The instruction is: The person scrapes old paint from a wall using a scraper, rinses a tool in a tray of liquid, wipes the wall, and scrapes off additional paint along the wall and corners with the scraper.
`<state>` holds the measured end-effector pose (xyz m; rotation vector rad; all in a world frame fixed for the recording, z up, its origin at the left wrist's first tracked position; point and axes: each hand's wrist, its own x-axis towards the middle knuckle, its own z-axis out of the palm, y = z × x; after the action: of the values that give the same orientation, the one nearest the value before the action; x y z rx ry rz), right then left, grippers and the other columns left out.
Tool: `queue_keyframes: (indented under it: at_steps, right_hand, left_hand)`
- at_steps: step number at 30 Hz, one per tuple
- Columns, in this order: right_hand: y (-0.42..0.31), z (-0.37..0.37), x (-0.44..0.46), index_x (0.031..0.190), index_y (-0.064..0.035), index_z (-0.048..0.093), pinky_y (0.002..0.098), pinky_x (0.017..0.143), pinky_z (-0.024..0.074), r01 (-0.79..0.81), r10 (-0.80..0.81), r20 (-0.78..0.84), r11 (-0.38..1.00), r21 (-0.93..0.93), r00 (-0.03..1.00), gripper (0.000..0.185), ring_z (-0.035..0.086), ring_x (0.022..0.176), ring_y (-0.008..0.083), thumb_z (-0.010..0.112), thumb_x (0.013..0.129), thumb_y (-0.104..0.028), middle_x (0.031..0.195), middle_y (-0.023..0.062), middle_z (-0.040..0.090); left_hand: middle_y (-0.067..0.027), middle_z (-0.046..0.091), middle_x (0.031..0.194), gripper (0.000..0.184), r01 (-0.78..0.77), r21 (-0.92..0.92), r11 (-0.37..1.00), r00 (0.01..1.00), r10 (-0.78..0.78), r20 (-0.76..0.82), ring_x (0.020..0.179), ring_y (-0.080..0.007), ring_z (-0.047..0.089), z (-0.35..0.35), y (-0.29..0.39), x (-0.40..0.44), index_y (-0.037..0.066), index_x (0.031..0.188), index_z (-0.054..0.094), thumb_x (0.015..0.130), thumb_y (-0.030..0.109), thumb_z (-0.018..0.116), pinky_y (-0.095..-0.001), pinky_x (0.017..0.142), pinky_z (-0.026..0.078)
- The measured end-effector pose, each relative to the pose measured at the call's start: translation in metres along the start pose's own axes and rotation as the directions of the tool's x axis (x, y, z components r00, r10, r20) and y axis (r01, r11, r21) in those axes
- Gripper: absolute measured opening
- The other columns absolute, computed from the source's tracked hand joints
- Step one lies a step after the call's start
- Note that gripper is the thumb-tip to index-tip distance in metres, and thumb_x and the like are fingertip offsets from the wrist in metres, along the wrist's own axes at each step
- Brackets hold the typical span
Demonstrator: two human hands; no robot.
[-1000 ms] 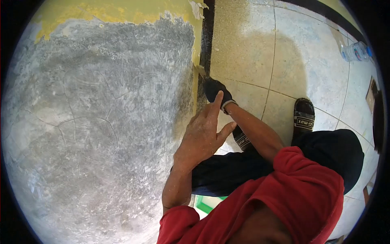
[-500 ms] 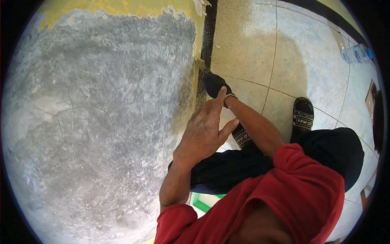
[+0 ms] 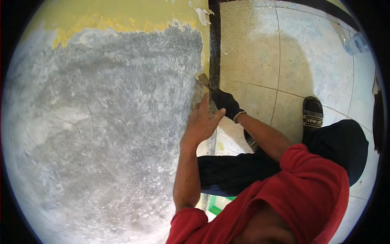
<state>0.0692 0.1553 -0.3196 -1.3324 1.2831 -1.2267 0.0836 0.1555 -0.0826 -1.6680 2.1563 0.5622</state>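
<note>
My right hand (image 3: 226, 104), in a black glove, is closed round the handle of a scraper (image 3: 204, 81). The scraper's blade meets the edge of the yellow-green paint at the right border of the wall (image 3: 122, 93). Bare and dusty, my left hand (image 3: 202, 123) lies against the wall just below the scraper, fingers extended and thumb apart, holding nothing. Grey surface shows over most of the wall, with yellow-green paint (image 3: 146, 12) above it. A loose paint flake (image 3: 202, 16) curls near the top of the dark strip (image 3: 214, 44).
Cream floor tiles (image 3: 256, 61) lie right of the dark strip. A plastic bottle (image 3: 356, 44) is at the far right. My feet wear black sandals, one (image 3: 313, 116) fully in view. A green-edged object (image 3: 215, 208) shows below my leg.
The view has shifted, so the wall and floor appear moved. My left hand has drawn nearer the wall's edge, away from my right wrist. The scraper blade sits at a lower spot along the paint edge.
</note>
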Motion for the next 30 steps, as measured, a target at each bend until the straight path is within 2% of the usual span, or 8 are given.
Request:
queue_keyframes:
  at_steps: [4, 5, 9, 13, 16, 18, 22, 30]
  right_hand:
    - [-0.034, -0.036, 0.034, 0.122, -0.0115, 0.053, 0.042, 0.08, 0.0484, -0.307, 0.302, 0.052, 0.935, 0.179, 0.952, 0.036, 0.061, 0.092, 0.0361, 0.041, 0.094, -0.03, 0.107, 0.0202, 0.061]
    - [-0.003, -0.026, 0.046, 0.124, -0.0123, 0.052, 0.0413, 0.082, 0.0483, 0.02, -0.016, 0.027, 0.987, -0.157, 1.0, 0.038, 0.06, 0.096, 0.0369, 0.04, 0.095, -0.032, 0.111, 0.0204, 0.06]
    - [-0.014, -0.033, 0.022, 0.123, -0.0094, 0.053, 0.0398, 0.085, 0.0482, -0.156, 0.153, 0.095, 0.987, 0.028, 0.984, 0.038, 0.058, 0.101, 0.0372, 0.04, 0.094, -0.03, 0.116, 0.02, 0.058]
    - [0.015, -0.016, 0.018, 0.108, -0.0068, 0.059, 0.0402, 0.082, 0.0492, 0.114, -0.114, -0.002, 0.989, 0.1, 0.993, 0.031, 0.061, 0.094, 0.0335, 0.044, 0.093, -0.028, 0.105, 0.0187, 0.062]
    - [-0.008, -0.075, 0.042, 0.103, -0.0064, 0.06, 0.0405, 0.079, 0.0496, -0.108, 0.11, 0.162, 0.994, -0.021, 0.981, 0.028, 0.061, 0.09, 0.0325, 0.044, 0.092, -0.027, 0.098, 0.0185, 0.063]
    - [0.002, -0.099, 0.061, 0.107, -0.0068, 0.061, 0.0377, 0.086, 0.0471, 0.299, -0.277, 0.138, 0.935, -0.188, 0.951, 0.031, 0.061, 0.096, 0.033, 0.051, 0.09, -0.03, 0.103, 0.0175, 0.064]
    - [-0.048, -0.166, 0.116, 0.101, -0.0087, 0.064, 0.0396, 0.08, 0.0487, 0.085, 0.009, 0.292, 0.947, -0.309, 0.956, 0.031, 0.062, 0.088, 0.0339, 0.059, 0.082, -0.032, 0.095, 0.0168, 0.065]
    - [-0.143, -0.167, 0.184, 0.088, -0.0049, 0.065, 0.0461, 0.077, 0.0496, 0.398, 0.011, 0.453, 0.461, -0.793, 0.891, 0.027, 0.063, 0.086, 0.0367, 0.046, 0.079, -0.022, 0.09, 0.0206, 0.065]
  left_hand:
    - [-0.0301, 0.044, 0.13, 0.083, 0.076, -0.122, 0.99, 0.991, -0.061, 0.116, 0.114, -0.0406, 0.051, -0.003, 0.003, 0.013, 0.001, 0.142, 0.023, 0.084, 0.048, 0.059, -0.0441, 0.094, 0.042]
    - [-0.0294, 0.045, 0.129, 0.082, 0.035, -0.111, 0.993, 0.993, -0.023, 0.112, 0.114, -0.0403, 0.051, -0.003, 0.003, 0.013, 0.002, 0.142, 0.023, 0.084, 0.047, 0.06, -0.0437, 0.093, 0.042]
    - [-0.0279, 0.047, 0.128, 0.081, -0.026, -0.144, 0.989, 0.99, 0.046, 0.136, 0.112, -0.0389, 0.053, -0.009, 0.013, 0.017, 0.004, 0.143, 0.024, 0.084, 0.045, 0.061, -0.0434, 0.091, 0.044]
    - [-0.0276, 0.047, 0.127, 0.081, 0.037, -0.222, 0.974, 0.991, -0.007, 0.134, 0.111, -0.038, 0.053, -0.011, 0.014, 0.027, 0.003, 0.142, 0.025, 0.084, 0.046, 0.061, -0.0434, 0.09, 0.044]
    - [-0.0275, 0.047, 0.127, 0.077, 0.018, -0.116, 0.993, 0.989, -0.001, 0.149, 0.11, -0.0382, 0.054, -0.007, 0.012, 0.026, 0.004, 0.141, 0.028, 0.084, 0.045, 0.06, -0.0437, 0.09, 0.044]
    - [-0.0281, 0.047, 0.127, 0.075, 0.006, -0.049, 0.999, 0.992, 0.0, 0.124, 0.11, -0.0384, 0.054, -0.013, 0.017, 0.016, 0.005, 0.141, 0.03, 0.085, 0.046, 0.058, -0.0438, 0.091, 0.044]
    - [-0.028, 0.047, 0.127, 0.073, -0.09, -0.149, 0.985, 0.996, 0.089, -0.011, 0.109, -0.0394, 0.054, -0.03, 0.037, -0.007, 0.005, 0.139, 0.032, 0.086, 0.047, 0.057, -0.0444, 0.092, 0.043]
    - [-0.0247, 0.052, 0.115, 0.066, -0.247, -0.181, 0.952, 0.966, 0.227, -0.121, 0.104, -0.0383, 0.054, -0.037, 0.025, -0.028, 0.004, 0.139, 0.031, 0.088, 0.039, 0.055, -0.0451, 0.09, 0.043]
